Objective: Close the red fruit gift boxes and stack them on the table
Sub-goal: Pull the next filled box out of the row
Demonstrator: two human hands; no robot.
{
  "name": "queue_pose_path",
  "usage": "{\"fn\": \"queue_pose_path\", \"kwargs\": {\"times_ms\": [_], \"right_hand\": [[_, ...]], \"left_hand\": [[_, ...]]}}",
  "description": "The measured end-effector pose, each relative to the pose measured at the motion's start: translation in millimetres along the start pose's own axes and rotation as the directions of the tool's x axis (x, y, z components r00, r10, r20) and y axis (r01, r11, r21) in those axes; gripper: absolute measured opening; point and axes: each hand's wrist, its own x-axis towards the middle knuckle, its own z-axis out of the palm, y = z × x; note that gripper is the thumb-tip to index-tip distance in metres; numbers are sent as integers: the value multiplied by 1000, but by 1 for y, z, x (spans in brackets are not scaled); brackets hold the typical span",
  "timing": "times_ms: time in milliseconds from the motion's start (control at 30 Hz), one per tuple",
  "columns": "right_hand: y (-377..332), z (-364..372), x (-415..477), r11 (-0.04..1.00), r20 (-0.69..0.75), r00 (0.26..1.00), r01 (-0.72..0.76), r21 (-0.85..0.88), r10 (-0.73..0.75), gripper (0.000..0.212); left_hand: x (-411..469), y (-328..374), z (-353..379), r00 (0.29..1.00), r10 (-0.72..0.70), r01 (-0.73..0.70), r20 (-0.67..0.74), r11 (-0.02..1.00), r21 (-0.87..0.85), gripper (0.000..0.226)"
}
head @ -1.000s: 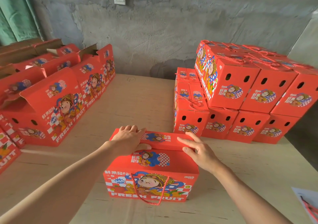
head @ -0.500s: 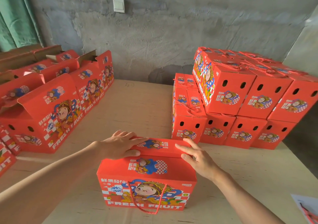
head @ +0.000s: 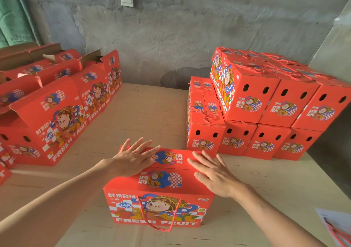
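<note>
- Box (head: 161, 205): red printed cardboard, rectangular, rope-handled, flaps down; near centre of wooden table (head: 152, 114).
- Left hand (head: 133, 159), right hand (head: 214, 174): flat, fingers spread, pressing top flaps.
- Stack (head: 266, 104): far right.

Red gift box (head: 159, 193) — blue-and-white checks (red rope handle (head: 157, 226)).

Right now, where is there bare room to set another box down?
The middle strip of table is bare, between the open boxes on the left and the stack on the right, back to the wall. Also bare: right of the near box, before the paper. Both sides are crowded.
</note>
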Motion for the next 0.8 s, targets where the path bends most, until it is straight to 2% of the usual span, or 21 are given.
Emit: {"fn": "queue_pose_path", "kwargs": {"times_ms": [100,233,367,467,533,633,700,800], "right_hand": [[-9,1,8,998,-40,997,59,-5,-59,40],[-14,4,19,989,56,997,45,143,-53,39],[-3,2,24,962,-156,988,36,269,7,39],[2,3,22,900,-175,982,18,435,65,36],[-1,5,22,920,-241,968,30,392,70,34],[-9,10,19,979,-338,937,-25,200,93,35],[-14,12,10,984,-328,931,-123,128,159,37],[-22,11,-9,976,-261,941,-210,56,217,46]], "left_hand": [[1,1,4,1000,-25,25,-15,1000,19,51],[-3,13,3,991,-133,132,17,991,14,52],[-28,59,12,972,-210,202,-102,976,-83,53],[-60,107,38,960,-185,155,-210,976,-154,65],[-76,121,44,949,-186,158,-255,979,-126,74],[-80,121,43,920,-220,177,-325,972,-158,73],[-74,114,50,894,-298,223,-335,944,-245,71],[-59,101,58,819,-475,355,-320,860,-368,57]]}}
